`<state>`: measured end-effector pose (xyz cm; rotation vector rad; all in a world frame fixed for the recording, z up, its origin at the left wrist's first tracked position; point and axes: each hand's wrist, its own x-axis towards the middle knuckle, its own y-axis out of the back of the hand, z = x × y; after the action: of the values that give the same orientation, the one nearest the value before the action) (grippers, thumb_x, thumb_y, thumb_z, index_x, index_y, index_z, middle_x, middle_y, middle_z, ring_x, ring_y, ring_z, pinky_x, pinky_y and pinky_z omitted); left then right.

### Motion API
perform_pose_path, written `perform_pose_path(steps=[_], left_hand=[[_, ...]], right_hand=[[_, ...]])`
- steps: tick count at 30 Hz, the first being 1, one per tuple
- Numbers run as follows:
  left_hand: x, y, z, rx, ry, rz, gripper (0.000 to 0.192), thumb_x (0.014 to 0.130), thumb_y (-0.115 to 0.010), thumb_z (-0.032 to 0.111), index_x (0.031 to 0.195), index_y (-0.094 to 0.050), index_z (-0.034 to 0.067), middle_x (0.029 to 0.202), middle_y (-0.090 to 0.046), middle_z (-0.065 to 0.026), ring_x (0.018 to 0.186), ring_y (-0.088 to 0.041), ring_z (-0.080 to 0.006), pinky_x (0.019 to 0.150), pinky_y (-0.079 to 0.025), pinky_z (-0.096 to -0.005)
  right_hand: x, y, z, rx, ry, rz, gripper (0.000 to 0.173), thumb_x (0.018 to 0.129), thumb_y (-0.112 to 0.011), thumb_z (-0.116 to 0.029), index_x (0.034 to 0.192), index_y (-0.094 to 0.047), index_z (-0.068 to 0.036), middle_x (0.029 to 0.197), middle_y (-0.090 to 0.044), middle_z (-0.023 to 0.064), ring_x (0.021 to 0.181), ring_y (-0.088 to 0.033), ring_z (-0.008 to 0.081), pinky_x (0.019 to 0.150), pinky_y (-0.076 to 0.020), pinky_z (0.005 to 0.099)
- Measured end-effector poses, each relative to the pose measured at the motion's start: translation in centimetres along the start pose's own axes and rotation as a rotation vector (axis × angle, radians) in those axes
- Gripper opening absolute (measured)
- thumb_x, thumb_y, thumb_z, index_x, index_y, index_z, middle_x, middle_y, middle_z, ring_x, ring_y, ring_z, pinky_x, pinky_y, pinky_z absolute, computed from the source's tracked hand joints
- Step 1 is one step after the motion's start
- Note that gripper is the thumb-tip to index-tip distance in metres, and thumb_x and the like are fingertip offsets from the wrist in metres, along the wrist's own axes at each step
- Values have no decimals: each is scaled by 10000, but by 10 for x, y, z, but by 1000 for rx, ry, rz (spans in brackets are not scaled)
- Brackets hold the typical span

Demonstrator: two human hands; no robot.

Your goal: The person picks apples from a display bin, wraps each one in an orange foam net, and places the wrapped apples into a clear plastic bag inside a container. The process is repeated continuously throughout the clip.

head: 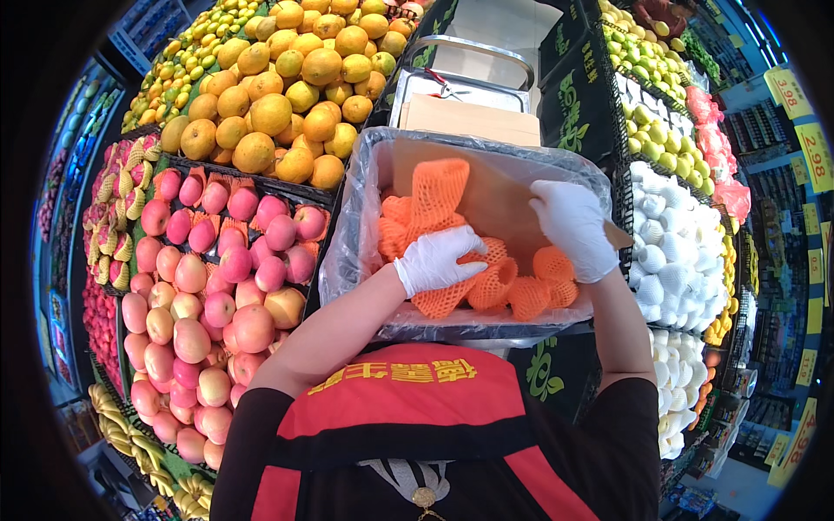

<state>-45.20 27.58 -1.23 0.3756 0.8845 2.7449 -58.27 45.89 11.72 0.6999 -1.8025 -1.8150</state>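
My left hand [443,259], in a white glove, rests among orange foam net sleeves [440,189]. Its fingers curl over them with a gap between thumb and forefinger; whether it grips one is hard to see. At the right, my gloved right hand [576,228] holds a brown cardboard sheet [485,189], which stands tilted in the crate with one corner sticking out past the hand. More foam net sleeves [526,296] lie at the near side. The crate [342,260] is lined with clear plastic, and what lies beneath the sleeves is hidden.
Beyond the crate, flat cardboard [469,120] and red-handled snips [446,88] lie by a metal cart handle [479,42]. Apples [221,306] and orange citrus fruit [270,114] are heaped left. White-netted fruit [674,251] and green fruit [664,143] fill the right-hand stand. A person [664,16] is at far right.
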Motion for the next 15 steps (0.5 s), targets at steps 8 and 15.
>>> perform_pose_path(steps=[8,15], left_hand=[[-10,-12,-31,240,247,-636,419,929,-605,444,1089,-700,69,1045,-710,-164,1012,-661,-379,891,-510,-474],[-8,-11,-28,-20,73,-209,284,931,-657,340,1021,-712,76,1014,-689,-140,973,-657,-338,871,-516,-420]], right_hand=[[-19,54,46,307,-199,345,242,889,-663,-216,1071,-711,-64,954,-699,177,908,-681,349,812,-532,388],[-5,119,85,860,-301,945,249,915,-726,-129,1114,-728,21,860,-687,-6,737,-589,55,660,-485,227]])
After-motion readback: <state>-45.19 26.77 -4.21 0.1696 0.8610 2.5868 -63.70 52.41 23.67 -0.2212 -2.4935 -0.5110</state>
